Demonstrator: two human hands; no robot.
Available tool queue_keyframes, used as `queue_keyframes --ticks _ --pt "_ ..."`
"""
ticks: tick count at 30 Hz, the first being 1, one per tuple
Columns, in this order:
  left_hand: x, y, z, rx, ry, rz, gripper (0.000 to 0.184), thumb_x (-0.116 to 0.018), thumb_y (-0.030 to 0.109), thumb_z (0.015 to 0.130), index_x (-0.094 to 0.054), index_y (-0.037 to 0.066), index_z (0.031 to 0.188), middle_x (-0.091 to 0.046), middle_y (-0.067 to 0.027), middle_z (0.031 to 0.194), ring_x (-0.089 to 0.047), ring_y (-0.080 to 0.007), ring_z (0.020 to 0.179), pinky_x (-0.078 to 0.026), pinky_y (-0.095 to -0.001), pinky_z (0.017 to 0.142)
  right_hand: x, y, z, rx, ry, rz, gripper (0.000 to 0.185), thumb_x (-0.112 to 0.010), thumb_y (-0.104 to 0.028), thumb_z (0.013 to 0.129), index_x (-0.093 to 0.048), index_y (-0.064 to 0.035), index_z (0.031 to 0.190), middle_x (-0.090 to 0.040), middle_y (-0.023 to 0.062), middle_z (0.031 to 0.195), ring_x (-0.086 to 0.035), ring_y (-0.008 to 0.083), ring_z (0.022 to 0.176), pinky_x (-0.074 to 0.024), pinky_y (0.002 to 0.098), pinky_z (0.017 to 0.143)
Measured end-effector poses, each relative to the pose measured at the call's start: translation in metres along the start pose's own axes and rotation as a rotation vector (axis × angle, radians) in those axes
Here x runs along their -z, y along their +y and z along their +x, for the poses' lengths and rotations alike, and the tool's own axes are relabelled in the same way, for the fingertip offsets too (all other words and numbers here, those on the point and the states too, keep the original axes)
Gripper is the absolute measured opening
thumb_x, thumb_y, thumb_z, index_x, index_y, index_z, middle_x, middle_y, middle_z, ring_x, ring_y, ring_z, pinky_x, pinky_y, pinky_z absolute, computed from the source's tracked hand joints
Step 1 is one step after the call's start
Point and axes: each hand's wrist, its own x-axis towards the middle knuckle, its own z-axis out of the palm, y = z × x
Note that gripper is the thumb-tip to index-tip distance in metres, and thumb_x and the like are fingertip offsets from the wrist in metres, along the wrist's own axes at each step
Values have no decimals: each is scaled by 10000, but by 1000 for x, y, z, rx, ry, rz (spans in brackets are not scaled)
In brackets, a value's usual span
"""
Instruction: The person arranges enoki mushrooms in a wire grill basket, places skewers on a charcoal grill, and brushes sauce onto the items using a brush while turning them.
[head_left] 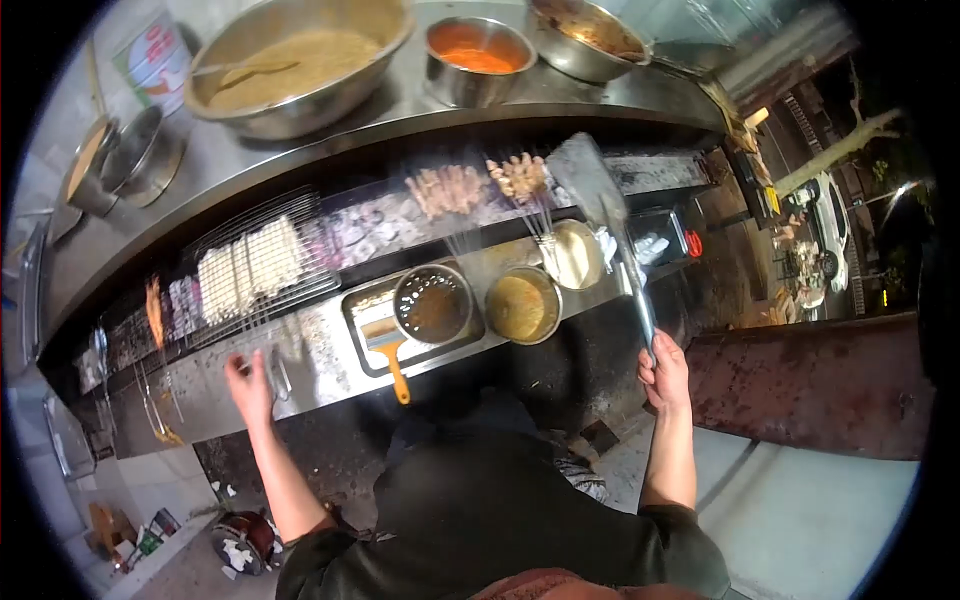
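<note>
My right hand (664,372) is closed around the handle of a long grey paddle with a flat, wide blade (588,180), blurred at its far end. The blade is raised over the right part of the charcoal grill (370,228). Beside it, two bunches of meat skewers (446,190) lie across the grill, the right-hand bunch (517,178) browner. My left hand (250,386) is at the counter's front edge with fingers apart, next to a thin metal thing (281,376) I cannot make out. Behind that hand, a wire grilling basket (250,268) with pale food lies over the coals.
A tray (362,365) holds a pot of dark liquid (433,303) and an orange-handled brush (398,374). Right of it are a pot of yellowish liquid (522,305) and a pale round container (574,255). A large basin (300,100) and red sauce pot (478,60) stand on the shelf.
</note>
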Motion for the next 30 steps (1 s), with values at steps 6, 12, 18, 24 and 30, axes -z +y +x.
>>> queue_keyframes --ticks 6,12,18,24,30 --pt "-38 104 -92 -394 369 180 445 -646 206 877 -484 -57 1197 -519 -195 1142 -498 -308 1059 -390 -403 949 89 -5 94 -163 29 340 311 -435 -347 999 -563 -112 1158 -456 -12 592 -332 84 417 -258 220 399" --pt "-197 215 -188 -299 -36 161 613 -633 310 877 -408 -83 1290 -451 -261 1245 -460 -383 1163 -366 -424 1009 157 11 285 -290 -51 529 253 -590 -325 895 -619 -125 1048 -430 -48 637 -363 62 486 -259 200 404" --pt "-301 262 -188 -123 -220 637 940 -606 523 844 -222 -151 1376 -308 -367 1385 -339 -442 1298 -313 -437 1084 173 7 383 -361 -192 400 327 -464 -409 967 -611 -120 1015 -555 4 696 -341 70 439 -252 213 391" --pt "-319 248 -169 -7 -160 521 657 -512 240 893 -257 -141 1365 -486 -339 1258 -502 -439 1156 -427 -443 971 175 1 395 -240 -90 -54 361 -527 -413 943 -551 -59 1006 -596 39 735 -515 110 498 -362 257 384" --pt "-335 190 -141 -454 -215 1073 208 -514 191 904 -539 9 1001 -639 -201 995 -647 -356 945 -538 -436 779 209 6 388 99 -48 -373 322 -553 -373 917 -652 -68 957 -588 14 741 -510 118 606 -433 309 528"
